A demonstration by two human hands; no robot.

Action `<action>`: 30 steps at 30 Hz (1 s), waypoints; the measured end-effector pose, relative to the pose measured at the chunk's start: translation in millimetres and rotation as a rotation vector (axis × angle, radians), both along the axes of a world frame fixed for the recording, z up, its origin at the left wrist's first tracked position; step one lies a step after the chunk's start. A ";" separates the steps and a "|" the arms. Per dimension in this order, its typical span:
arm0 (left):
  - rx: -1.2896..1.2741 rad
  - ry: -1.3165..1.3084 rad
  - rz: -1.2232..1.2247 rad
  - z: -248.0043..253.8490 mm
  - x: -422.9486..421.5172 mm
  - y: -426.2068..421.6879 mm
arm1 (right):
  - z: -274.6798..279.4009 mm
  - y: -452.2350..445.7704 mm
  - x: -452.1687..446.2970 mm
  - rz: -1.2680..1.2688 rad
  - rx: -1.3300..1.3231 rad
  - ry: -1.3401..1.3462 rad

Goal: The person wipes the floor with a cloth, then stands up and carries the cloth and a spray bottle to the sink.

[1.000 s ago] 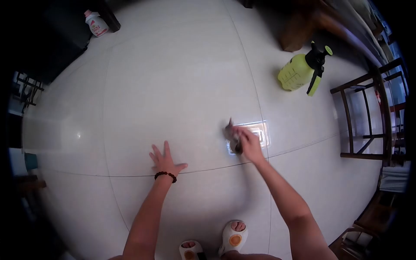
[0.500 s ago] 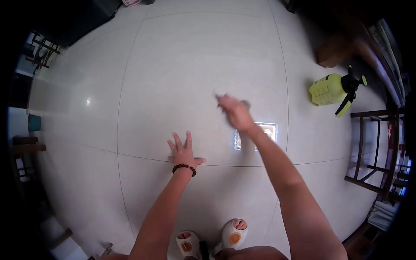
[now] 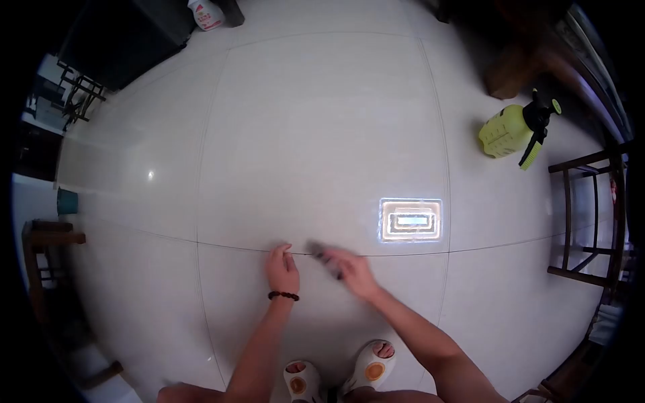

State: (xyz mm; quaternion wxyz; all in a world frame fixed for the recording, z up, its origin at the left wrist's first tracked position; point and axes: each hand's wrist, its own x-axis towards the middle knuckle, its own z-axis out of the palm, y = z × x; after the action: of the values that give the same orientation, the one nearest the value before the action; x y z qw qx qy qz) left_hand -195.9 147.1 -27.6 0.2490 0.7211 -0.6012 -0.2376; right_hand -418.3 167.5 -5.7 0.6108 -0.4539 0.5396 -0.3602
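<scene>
My right hand is closed around a small, dark grey, elongated tool. Motion smears the tool, so its exact kind does not show. Just to its left is my left hand, with a dark bead bracelet at the wrist. Its fingers are bent and drawn together, and whatever may be between them is too small or hidden to make out. Both hands are close together over a dark joint line of the pale tiled floor, the tool's tip a short way from the left fingers.
A yellow-green pump sprayer stands on the right, beside a dark wooden stool frame. At the top left are a white bottle and a black cabinet. A ceiling light reflects in the tiles. My slippers are at the bottom.
My left hand has lifted from lying spread on the floor, and its fingers have drawn together. My right hand has come down and left with the tool, close to the left hand.
</scene>
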 end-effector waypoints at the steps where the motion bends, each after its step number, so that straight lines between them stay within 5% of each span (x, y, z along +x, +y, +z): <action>1: -0.004 -0.003 0.008 -1.9 -0.4 5.5 | -1.4 -9.9 -8.4 -0.168 0.009 -0.058; 4: 0.013 0.031 0.144 -7.4 2.0 13.3 | 6.6 -60.1 -48.6 -0.361 -0.091 0.286; 7: -0.057 0.088 0.181 -9.5 21.9 2.7 | -21.0 -104.3 -56.7 -0.372 -0.258 0.304; 10: -0.048 0.075 0.238 -2.3 34.8 -3.3 | -49.3 -128.2 -36.9 -0.068 -0.592 0.792; 13: -0.072 0.069 0.294 -3.8 38.4 1.6 | -61.5 -137.9 24.8 0.073 -0.738 0.784; 20: -0.086 0.048 0.338 -4.7 46.8 31.4 | -78.2 -71.7 161.1 0.336 -0.835 0.468; 22: -0.052 0.173 0.389 -9.2 54.7 37.8 | -43.7 -61.1 165.5 0.621 -0.108 0.001; 23: -0.048 0.165 0.389 -16.4 57.5 38.6 | -38.2 -58.5 162.9 0.620 -0.105 -0.007; 25: -0.172 0.047 0.370 -14.3 51.1 38.7 | -36.3 -46.1 142.9 0.135 -0.149 -0.107; 27: -0.106 0.074 0.285 2.5 39.7 32.2 | -39.1 -52.9 123.4 -0.009 -0.034 -0.323; 29: 0.075 0.737 0.268 47.2 0.6 20.4 | -10.4 -60.0 89.9 -0.080 0.188 -0.500; 30: 0.107 0.740 0.204 27.2 -5.1 25.0 | -2.1 -61.6 74.5 -0.080 0.184 -0.497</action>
State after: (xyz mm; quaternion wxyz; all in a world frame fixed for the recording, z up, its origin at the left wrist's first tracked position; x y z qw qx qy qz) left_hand -200.9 172.1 -0.4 0.4335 0.6547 -0.3827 -0.4869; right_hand -343.9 105.9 -7.7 0.7486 -0.2724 0.4210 -0.4337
